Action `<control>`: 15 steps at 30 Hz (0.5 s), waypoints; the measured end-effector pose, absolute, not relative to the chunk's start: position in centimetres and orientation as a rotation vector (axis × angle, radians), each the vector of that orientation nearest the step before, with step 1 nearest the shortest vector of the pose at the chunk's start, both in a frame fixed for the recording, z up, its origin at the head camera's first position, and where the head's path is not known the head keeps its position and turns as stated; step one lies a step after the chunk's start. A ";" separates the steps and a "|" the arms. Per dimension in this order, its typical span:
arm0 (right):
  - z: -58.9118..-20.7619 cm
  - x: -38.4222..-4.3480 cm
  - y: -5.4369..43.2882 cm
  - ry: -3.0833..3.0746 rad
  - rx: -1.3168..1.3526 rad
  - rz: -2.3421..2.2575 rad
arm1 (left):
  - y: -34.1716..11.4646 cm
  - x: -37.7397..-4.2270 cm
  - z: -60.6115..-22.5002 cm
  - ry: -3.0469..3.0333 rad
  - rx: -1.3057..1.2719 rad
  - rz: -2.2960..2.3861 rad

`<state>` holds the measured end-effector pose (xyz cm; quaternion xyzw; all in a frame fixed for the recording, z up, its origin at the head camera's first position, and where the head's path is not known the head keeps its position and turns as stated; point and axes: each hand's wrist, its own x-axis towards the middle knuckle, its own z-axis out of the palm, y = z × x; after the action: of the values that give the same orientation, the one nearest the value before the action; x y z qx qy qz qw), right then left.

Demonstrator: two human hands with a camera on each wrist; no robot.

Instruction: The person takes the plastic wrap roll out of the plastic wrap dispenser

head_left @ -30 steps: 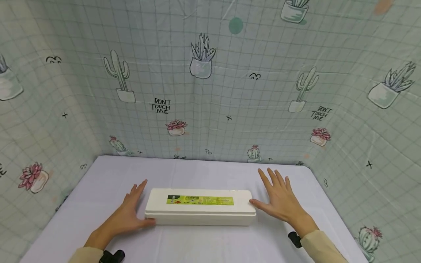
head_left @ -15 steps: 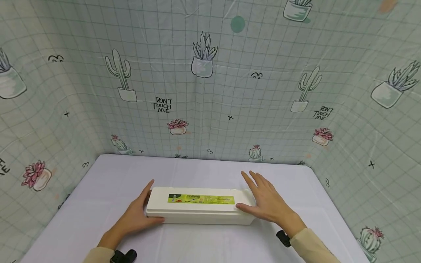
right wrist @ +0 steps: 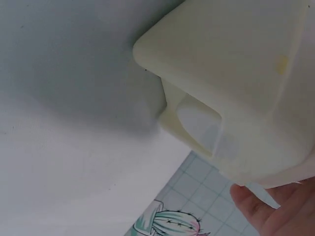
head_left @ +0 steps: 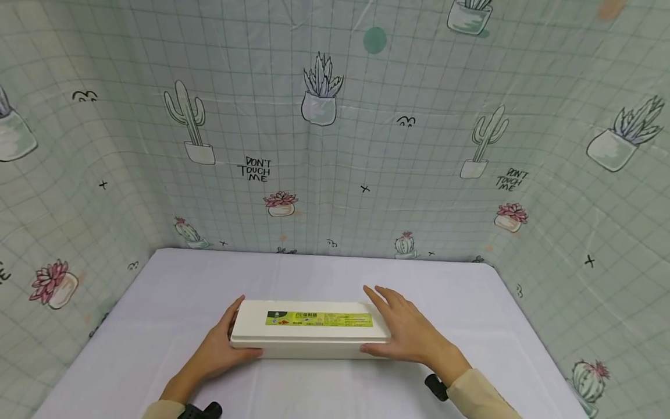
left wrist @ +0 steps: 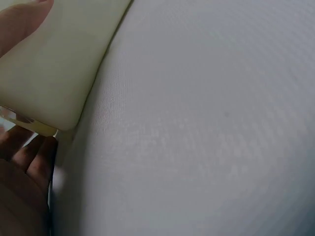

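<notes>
A long cream-white cling film dispenser box lies crosswise on the table, with a green-yellow label on its lid. My left hand grips its left end, thumb along the front face and fingers round the end. The left wrist view shows those fingers at the box's lower corner. Over the right end is my right hand, thumb against the front and fingers spread past the back edge. An opening shows in the box's end in the right wrist view, with my right fingertips beside the box.
A white cloth covers the table. Behind and at both sides hangs a grid-patterned curtain printed with cacti. A dark wrist camera sits under my right wrist and another at my left.
My right hand has moved left and lower over the box's right end, its thumb now at the front. My left hand has come in around the left end. The box has stayed in place.
</notes>
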<state>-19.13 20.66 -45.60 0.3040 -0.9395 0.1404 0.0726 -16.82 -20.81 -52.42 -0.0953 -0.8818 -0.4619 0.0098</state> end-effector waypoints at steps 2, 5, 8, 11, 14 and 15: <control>-45.7 -19.1 20.5 -2.808 0.937 0.430 | -20.9 -16.8 -52.4 -2.761 -0.305 -1.467; -46.1 -19.3 20.5 -2.805 0.949 0.423 | -20.9 -16.8 -52.2 -2.762 -0.306 -1.498; -46.5 -19.4 20.6 -2.822 0.938 0.414 | -20.8 -16.7 -52.2 -2.740 -0.299 -1.531; -46.7 -19.4 20.7 -2.833 0.928 0.413 | -20.6 -16.7 -52.4 -2.706 -0.292 -1.586; -46.8 -19.4 20.8 -2.825 0.932 0.410 | -20.4 -16.8 -52.5 -2.682 -0.278 -1.637; -46.9 -19.5 20.8 -2.825 0.931 0.403 | -20.3 -16.8 -52.6 -2.675 -0.271 -1.648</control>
<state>-19.46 20.76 -46.86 0.3093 -0.9389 0.1339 0.0698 -16.83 -20.34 -52.56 -0.0860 -0.8483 -0.5225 -0.0062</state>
